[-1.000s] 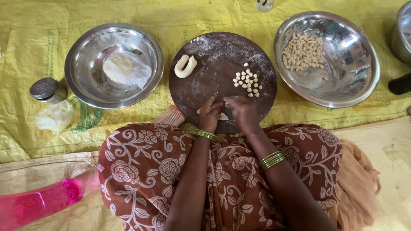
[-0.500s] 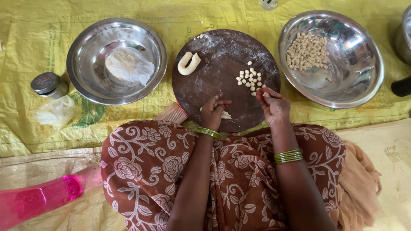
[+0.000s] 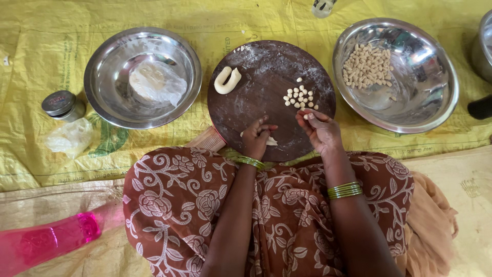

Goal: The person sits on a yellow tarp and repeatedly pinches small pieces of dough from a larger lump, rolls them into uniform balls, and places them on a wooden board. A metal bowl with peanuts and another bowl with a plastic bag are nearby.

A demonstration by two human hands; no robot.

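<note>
Yellow plastic sheet (image 3: pixel 31 31) spread flat on the ground, under everything. Closest of all, a lap in brown cloth with white flowers (image 3: pixel 195 200), and a pink bottle (image 3: pixel 46 241) lying down low on the left side. Green bangles (image 3: pixel 249 162) on both wrists. Next, the left hand (image 3: pixel 258 137), fingers curled and pinched on a pale dough strip (image 3: pixel 270 141), pressed down on the near edge of the round brown board (image 3: pixel 256 102). Just beside it, the right hand (image 3: pixel 320 131), finger and thumb squeezed on one small dough bit (image 3: pixel 306 116), held just above the board. A little farther on, right by those fingertips, a little heap of cut bits (image 3: pixel 300 97) on the floury board. Over on the left part of the board, well apart from the heap, a bent dough roll (image 3: pixel 227 80) shaped like a hook. Off to the left of the board, a shiny steel bowl (image 3: pixel 97 97) with a dough lump in clear plastic (image 3: pixel 154 82) inside. Near that bowl, a small jar with a dark lid (image 3: pixel 62 105) and a crumpled clear bag (image 3: pixel 69 137). Off to the right of the board, a second steel bowl (image 3: pixel 446 102) with a pile of many bits (image 3: pixel 366 64) inside, up near its far side. Farthest off, at the right edge, part of a metal pot (image 3: pixel 484 46).
</note>
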